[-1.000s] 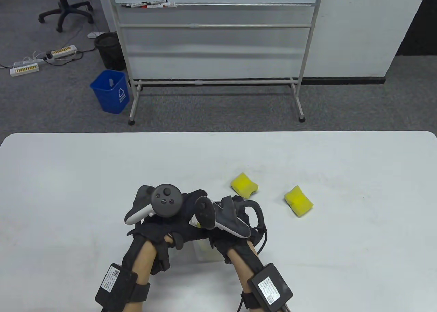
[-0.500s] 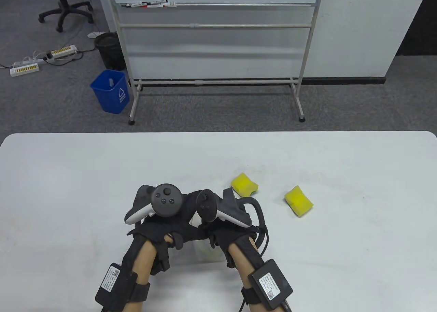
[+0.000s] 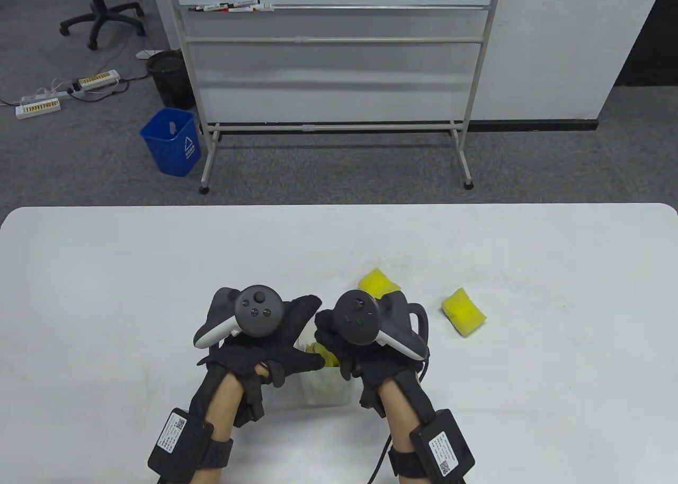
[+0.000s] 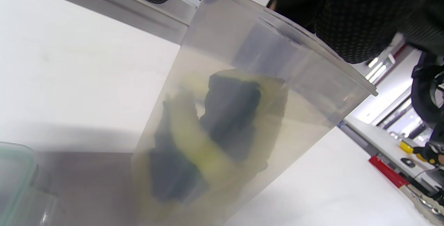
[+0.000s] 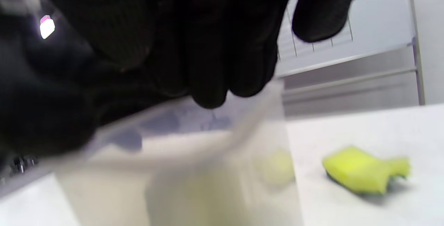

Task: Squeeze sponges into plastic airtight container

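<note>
A translucent plastic container (image 3: pixel 326 390) stands on the white table (image 3: pixel 106 293) near the front edge. My left hand (image 3: pixel 310 335) grips it, fingers on the far wall and thumb across the rim. Yellow sponges with dark backing (image 4: pixel 215 132) are packed inside and show at its mouth (image 3: pixel 324 356). My right hand (image 3: pixel 335 347) hovers empty just over the rim, its fingers (image 5: pixel 208 66) hanging above the opening (image 5: pixel 190 122). Two loose yellow sponges lie on the table, one just behind my right hand (image 3: pixel 375 281) and one further right (image 3: pixel 464 312).
A clear piece with a green rim (image 4: pixel 14 177) lies on the table next to the container, seen only in the left wrist view. A whiteboard stand (image 3: pixel 333 126) and a blue bin (image 3: pixel 172 142) are on the floor beyond the table.
My right hand has come up out of the container and shifted right, its tracker now facing up. Yellow sponge now shows in the container's mouth. The left hand has not moved.
</note>
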The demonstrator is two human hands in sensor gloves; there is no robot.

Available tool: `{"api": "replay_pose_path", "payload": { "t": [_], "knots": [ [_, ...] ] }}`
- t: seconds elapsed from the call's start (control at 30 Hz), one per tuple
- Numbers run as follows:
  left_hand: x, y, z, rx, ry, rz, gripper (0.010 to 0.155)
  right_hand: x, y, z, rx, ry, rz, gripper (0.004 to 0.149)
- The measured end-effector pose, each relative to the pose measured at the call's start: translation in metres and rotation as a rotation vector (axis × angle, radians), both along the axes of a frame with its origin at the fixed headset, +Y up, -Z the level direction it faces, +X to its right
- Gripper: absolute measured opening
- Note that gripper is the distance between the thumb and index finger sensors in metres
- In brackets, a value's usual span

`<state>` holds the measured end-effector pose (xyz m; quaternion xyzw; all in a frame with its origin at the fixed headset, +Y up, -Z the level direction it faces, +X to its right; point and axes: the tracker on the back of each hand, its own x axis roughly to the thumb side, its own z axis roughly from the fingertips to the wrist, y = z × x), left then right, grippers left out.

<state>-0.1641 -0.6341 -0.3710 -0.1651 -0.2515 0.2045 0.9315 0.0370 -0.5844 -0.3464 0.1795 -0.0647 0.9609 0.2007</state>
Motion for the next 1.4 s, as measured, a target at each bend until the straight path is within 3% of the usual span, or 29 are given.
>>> {"api": "replay_pose_path", "payload": {
  "t": [0.13, 0.23, 0.37, 0.47, 0.57, 0.67, 0.77, 0.97, 1.03, 1.17, 1.4],
  "knots": [
    [0.000, 0.000, 0.000, 0.001, -0.004, -0.002, 0.097, 0.044, 0.020, 0.011, 0.189, -0.149, -0.251, 0.048],
    [0.001, 0.000, 0.000, 0.002, -0.006, -0.006, 0.097, 0.089, 0.009, 0.007, 0.283, -0.392, -0.346, 0.059],
    [0.001, 0.000, 0.000, 0.011, -0.012, -0.008, 0.096, 0.126, -0.025, -0.015, 0.079, -0.555, -0.269, 0.065],
    [-0.003, 0.000, -0.001, 0.024, 0.003, 0.019, 0.094, 0.148, -0.063, -0.033, -0.051, -0.618, -0.299, 0.064],
    [-0.012, 0.004, -0.002, 0.044, 0.056, 0.057, 0.090, 0.159, -0.093, -0.044, -0.111, -0.671, -0.276, 0.063],
    [-0.026, 0.009, -0.002, 0.114, 0.146, 0.096, 0.088, 0.165, -0.124, -0.052, -0.089, -0.726, -0.251, 0.062],
    [-0.041, 0.014, -0.002, 0.165, 0.219, 0.085, 0.087, 0.167, -0.154, -0.060, -0.262, -0.698, -0.175, 0.060],
    [-0.057, 0.012, -0.005, 0.152, 0.275, 0.111, 0.086, 0.165, -0.188, -0.066, -0.413, -0.720, -0.083, 0.058],
    [-0.059, 0.011, -0.005, 0.151, 0.280, 0.120, 0.086, 0.168, -0.192, -0.066, -0.430, -0.743, -0.110, 0.060],
    [-0.060, 0.012, -0.005, 0.157, 0.287, 0.130, 0.085, 0.171, -0.187, -0.064, -0.356, -0.777, -0.147, 0.062],
    [-0.059, 0.015, -0.004, 0.168, 0.270, 0.195, 0.084, 0.173, -0.157, -0.059, -0.268, -0.797, -0.331, 0.063]
  ]
}}
